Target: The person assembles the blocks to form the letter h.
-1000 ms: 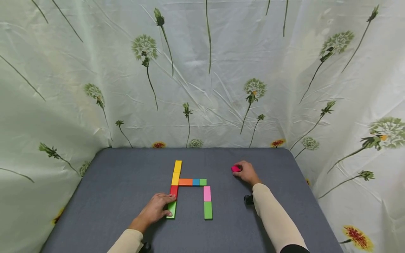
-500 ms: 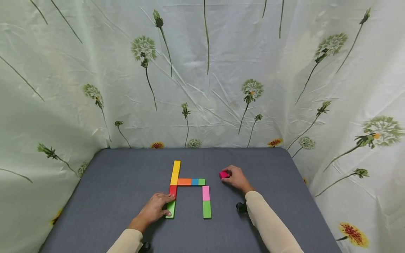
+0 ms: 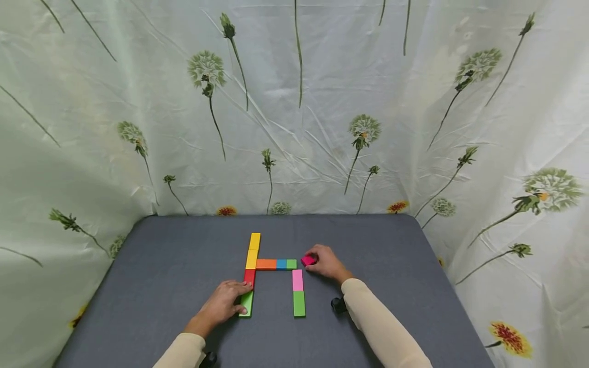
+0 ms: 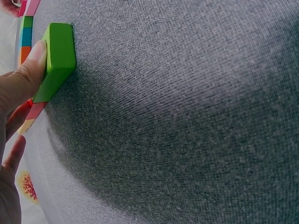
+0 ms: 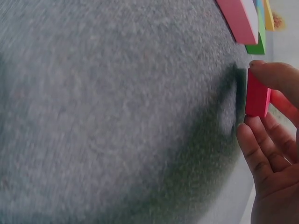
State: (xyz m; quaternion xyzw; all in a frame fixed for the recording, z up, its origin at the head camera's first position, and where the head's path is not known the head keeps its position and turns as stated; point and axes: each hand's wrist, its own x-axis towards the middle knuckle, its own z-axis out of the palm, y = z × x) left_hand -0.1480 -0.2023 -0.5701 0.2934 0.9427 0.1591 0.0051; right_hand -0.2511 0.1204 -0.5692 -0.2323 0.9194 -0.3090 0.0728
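Observation:
Between the thumb and fingers of my right hand (image 3: 327,263) is a dark pink block (image 5: 257,93). In the right wrist view it hangs slightly above the cloth, near the light pink block (image 3: 297,280) and the small green block (image 3: 292,264). My left hand (image 3: 224,300) rests on the left column: its thumb touches the light green block (image 4: 60,46), and a fingertip lies on the red block (image 3: 249,278). Farther up that column lie two yellow blocks (image 3: 253,250). An orange block (image 3: 266,264) and a blue block (image 3: 281,264) form a crossbar ending in the small green one.
Below the light pink block lies another green block (image 3: 299,304). All blocks lie flat on a grey cloth-covered table (image 3: 368,240). A flower-print curtain (image 3: 313,102) hangs behind the table and along its sides.
My right hand has carried the dark pink block leftward and nearer to me, to the crossbar's right end. The left hand stays on the left column; the head view has shifted slightly.

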